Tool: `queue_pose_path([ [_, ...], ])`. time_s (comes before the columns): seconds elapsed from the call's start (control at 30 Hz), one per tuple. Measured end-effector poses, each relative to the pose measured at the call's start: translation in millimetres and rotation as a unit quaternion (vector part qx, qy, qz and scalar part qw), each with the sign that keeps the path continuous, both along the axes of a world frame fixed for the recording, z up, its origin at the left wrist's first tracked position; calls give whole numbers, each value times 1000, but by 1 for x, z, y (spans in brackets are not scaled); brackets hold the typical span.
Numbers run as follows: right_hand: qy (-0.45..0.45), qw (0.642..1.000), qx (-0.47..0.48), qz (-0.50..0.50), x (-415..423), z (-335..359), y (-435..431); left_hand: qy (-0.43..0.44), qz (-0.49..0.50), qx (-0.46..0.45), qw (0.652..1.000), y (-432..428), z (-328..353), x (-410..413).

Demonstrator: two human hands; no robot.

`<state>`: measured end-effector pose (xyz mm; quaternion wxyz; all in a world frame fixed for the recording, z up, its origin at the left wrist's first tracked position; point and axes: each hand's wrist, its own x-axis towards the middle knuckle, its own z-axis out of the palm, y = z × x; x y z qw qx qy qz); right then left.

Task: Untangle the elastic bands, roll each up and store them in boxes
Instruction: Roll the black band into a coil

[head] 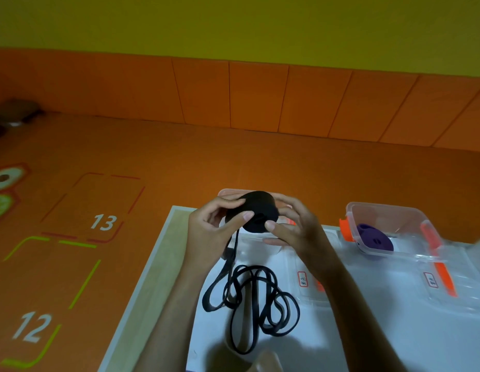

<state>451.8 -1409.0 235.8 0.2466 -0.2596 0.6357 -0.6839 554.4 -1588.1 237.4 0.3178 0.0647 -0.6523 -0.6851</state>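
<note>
Above the desk (158,264): a black elastic band roll (256,210) was held up between both hands.
Left hand (212,226): gripped the roll's left side, thumb laid on its face.
Right hand (295,229): gripped the roll's right side, thumb on its face.
Loose tail (255,299): hung from the roll and lay in loops on the desk.
Right box (381,208): clear, open, with a rolled purple band (375,238) inside.

Dim room, muddy colours. Light pools on white table (437,345); glare on clear box (381,218). Soft shadow at table's near edge. Black band roll (256,213) shows no detail. Wall panels (260,95) bow at the sides.
</note>
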Motion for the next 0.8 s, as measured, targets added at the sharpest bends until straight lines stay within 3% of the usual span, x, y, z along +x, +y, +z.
queue_pose_path([
  [0.23,-14,998,-55,-20,10,-4,-8,-1,-36,-28,999,-9,4,0],
  [0.4,13,1000,2,-3,3,1,-7,-14,-12,-51,999,-14,9,2],
  [0.57,-4,997,-52,-56,4,2,-13,-16,-33,-51,998,-17,7,1],
  [0.7,-43,995,-89,-13,7,-5,-16,-38,-55,-60,996,-27,7,6],
  [0.8,-78,992,-92,24,6,-3,-17,-22,-11,-27,999,-24,8,5],
])
